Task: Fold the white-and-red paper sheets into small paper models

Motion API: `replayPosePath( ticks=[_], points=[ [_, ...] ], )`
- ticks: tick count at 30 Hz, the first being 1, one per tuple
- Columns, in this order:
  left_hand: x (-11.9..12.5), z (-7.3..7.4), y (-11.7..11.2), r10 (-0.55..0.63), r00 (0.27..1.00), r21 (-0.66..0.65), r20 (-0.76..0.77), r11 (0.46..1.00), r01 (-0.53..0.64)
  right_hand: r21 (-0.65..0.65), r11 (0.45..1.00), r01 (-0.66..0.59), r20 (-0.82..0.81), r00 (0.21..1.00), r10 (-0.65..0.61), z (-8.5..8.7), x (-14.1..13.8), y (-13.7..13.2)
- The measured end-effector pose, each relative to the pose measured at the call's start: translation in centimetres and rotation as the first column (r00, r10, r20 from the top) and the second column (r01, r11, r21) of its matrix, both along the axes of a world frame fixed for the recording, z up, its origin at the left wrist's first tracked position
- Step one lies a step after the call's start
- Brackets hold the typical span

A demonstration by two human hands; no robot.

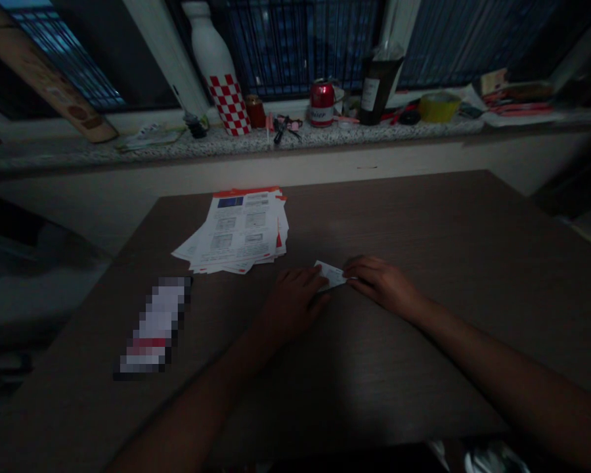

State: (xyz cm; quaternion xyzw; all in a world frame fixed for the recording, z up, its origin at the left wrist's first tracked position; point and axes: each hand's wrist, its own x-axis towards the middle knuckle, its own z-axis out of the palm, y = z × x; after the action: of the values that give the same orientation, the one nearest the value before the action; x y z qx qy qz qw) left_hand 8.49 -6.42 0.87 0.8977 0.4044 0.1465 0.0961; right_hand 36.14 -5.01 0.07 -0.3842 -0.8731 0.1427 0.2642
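Note:
A small folded piece of white paper (331,274) lies on the dark wooden table (423,230), between my two hands. My left hand (295,301) rests on the paper's left part, fingers curled and pressing it down. From the other side, my right hand (381,284) pinches the paper's right edge with its fingertips. Both forearms reach in from the lower edge of the view.
A stack of printed leaflets with orange-red borders (239,231) lies behind my left hand. A blurred-out flat object (153,326) sits at the left. On the stone window ledge (128,150) stand a checked bottle (220,69), a red can (322,102) and a dark bottle (378,85).

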Motion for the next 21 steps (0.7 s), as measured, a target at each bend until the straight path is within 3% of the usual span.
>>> replayPosePath(
  ticks=[15, 21],
  points=[
    [0.1, 0.32, 0.38, 0.037, 0.998, -0.014, 0.054, 0.999, -0.036, -0.065, 0.998, -0.001, -0.205, 0.979, -0.013, 0.3, -0.71, -0.7],
    [0.06, 0.41, 0.18, 0.105, 0.992, -0.067, 0.07, 0.993, -0.101, -0.025, 0.997, 0.073, -0.245, 0.966, -0.077, 0.6, -0.91, -0.88]
  ],
)
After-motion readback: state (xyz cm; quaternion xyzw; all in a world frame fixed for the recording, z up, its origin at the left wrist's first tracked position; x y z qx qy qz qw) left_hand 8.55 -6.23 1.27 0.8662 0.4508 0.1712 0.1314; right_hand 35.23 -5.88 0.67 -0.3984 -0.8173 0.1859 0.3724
